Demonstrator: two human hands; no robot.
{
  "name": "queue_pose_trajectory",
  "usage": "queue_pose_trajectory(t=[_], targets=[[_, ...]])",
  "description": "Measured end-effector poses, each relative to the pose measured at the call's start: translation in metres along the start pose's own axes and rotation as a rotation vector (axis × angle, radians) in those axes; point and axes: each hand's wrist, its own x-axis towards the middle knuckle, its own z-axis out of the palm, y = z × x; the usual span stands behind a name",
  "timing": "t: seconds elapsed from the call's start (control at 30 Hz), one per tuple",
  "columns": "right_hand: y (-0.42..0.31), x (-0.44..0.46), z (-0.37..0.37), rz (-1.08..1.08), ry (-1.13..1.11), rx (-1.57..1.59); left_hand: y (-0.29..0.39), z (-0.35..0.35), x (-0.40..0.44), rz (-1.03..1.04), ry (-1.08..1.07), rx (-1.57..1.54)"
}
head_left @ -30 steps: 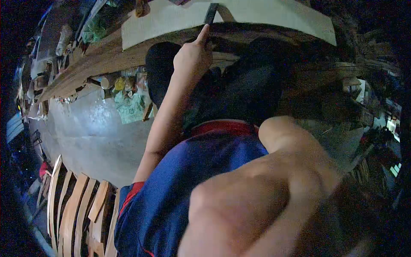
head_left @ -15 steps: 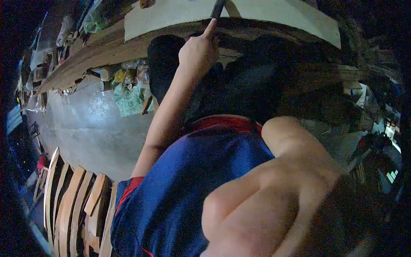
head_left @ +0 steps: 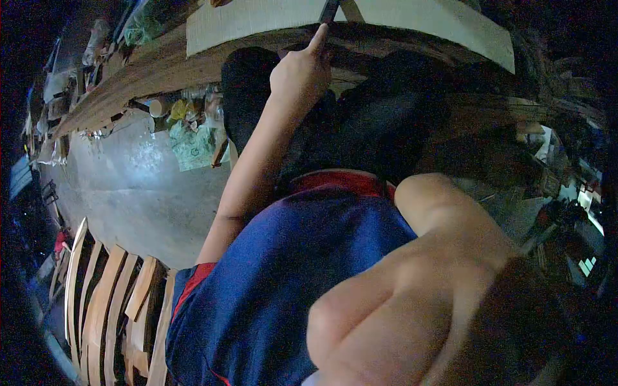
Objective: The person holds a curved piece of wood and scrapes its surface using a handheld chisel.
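Observation:
My left hand (head_left: 300,76) is stretched forward at the top of the view. Its index finger points along a dark narrow bar (head_left: 329,11), and the other fingers are curled under. The bar's far end runs out of the frame, so I cannot tell its kind. Beneath the bar lies a pale flat board (head_left: 257,29), with a tan wedge shape (head_left: 350,11) beside the bar. My right hand (head_left: 386,321) is raised very close to the camera at lower right, large and blurred. Its fingertips are hidden below the frame edge.
A long wooden bench (head_left: 148,74) carries the board. Curved wooden pieces (head_left: 96,309) stand in a row at lower left. On the grey floor (head_left: 129,206) lie a green plastic bag (head_left: 190,145) and other litter. Dark clutter fills the right side.
Both hands have hardly moved. The whole view has shifted very slightly; the dark bar and the board stay in place under my left hand.

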Motion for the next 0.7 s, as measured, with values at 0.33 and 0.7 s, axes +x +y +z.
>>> queue_pose_trajectory(t=[0.33,0.7], targets=[[-0.011,0.038,-0.035,0.134,0.035,-0.753,-0.019,0.011,0.005,0.039,-0.022,-0.218],[-0.020,0.024,-0.018,-0.652,-0.191,-0.783,-0.009,0.018,0.002,-0.035,-0.059,-0.298]])
